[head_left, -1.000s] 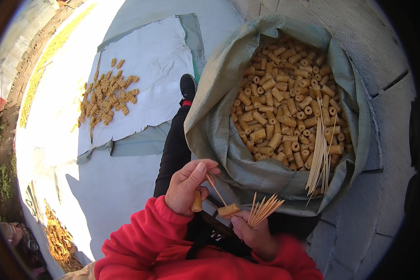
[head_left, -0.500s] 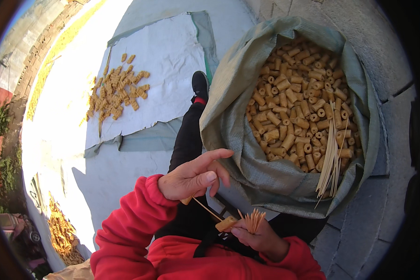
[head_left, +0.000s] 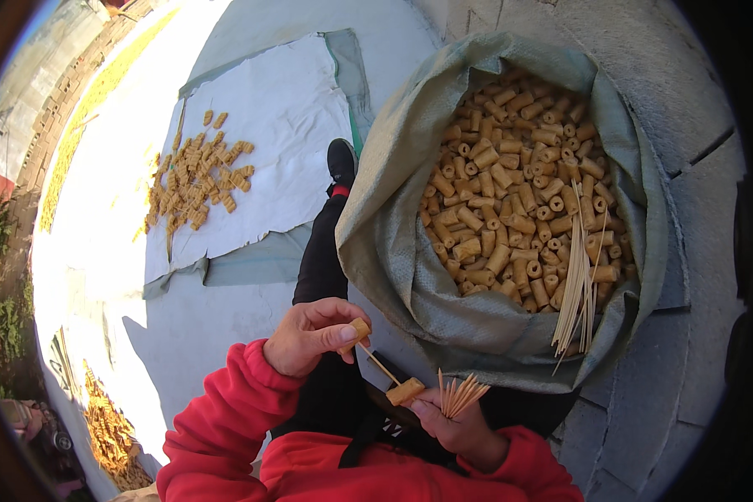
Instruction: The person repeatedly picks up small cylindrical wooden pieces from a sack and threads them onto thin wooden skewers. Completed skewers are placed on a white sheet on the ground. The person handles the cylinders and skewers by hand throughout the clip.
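Note:
My left hand (head_left: 309,336) pinches a small tan tube piece (head_left: 359,329) threaded on a thin wooden stick (head_left: 379,365). A second tan tube piece (head_left: 405,391) sits at the stick's lower end, held by my right hand (head_left: 452,427). That hand also grips a fan of thin sticks (head_left: 458,395). Just beyond my hands stands an open grey-green woven sack (head_left: 393,251) full of the same tan tube pieces (head_left: 510,192). A bundle of loose sticks (head_left: 579,289) leans on the pieces at the sack's near right side.
A white sheet (head_left: 284,117) lies on the ground to the left with several tube pieces on sticks (head_left: 194,176) spread on it. My black-trousered leg and shoe (head_left: 341,161) stretch out beside the sack. Yellow heaps (head_left: 109,427) lie at the lower left. Stone paving (head_left: 686,251) is on the right.
My left hand has slid a tube piece up along the stick, away from the piece at my right hand. The view shifted slightly; the sack appears closer.

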A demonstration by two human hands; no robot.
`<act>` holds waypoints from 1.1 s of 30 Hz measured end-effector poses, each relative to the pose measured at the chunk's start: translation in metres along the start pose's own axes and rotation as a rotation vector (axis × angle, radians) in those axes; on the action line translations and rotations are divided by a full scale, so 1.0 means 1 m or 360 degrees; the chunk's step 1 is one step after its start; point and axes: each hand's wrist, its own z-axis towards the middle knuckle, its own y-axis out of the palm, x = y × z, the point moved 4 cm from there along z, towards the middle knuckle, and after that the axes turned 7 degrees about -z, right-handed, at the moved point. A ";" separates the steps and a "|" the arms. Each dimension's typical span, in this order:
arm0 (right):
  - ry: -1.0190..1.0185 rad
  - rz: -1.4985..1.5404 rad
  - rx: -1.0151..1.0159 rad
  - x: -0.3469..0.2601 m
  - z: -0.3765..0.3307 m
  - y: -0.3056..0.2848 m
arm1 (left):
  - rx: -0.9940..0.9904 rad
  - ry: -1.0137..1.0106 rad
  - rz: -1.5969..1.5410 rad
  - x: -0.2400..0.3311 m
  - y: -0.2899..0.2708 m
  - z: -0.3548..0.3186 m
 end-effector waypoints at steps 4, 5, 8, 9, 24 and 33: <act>-0.0185 -0.0051 0.0156 -0.009 0.002 -0.001 | 0.0172 -0.0063 -0.0328 -0.002 0.015 -0.005; -0.0187 -0.0063 0.0167 -0.009 0.002 0.000 | 0.0172 -0.0053 -0.0350 -0.007 0.012 -0.006; -0.0187 -0.0109 0.0192 -0.010 0.002 0.000 | 0.0205 -0.0031 -0.0380 -0.015 0.007 -0.005; -0.0188 -0.0128 0.0191 -0.011 0.002 -0.001 | 0.0240 -0.0024 -0.0360 -0.012 0.011 -0.004; -0.0238 -0.0038 0.0282 -0.025 0.002 -0.011 | -0.0037 -0.0410 0.0103 -0.024 0.052 0.016; -0.0563 0.0346 0.0647 -0.027 -0.007 -0.027 | -0.0143 0.0092 0.0583 0.043 0.094 0.066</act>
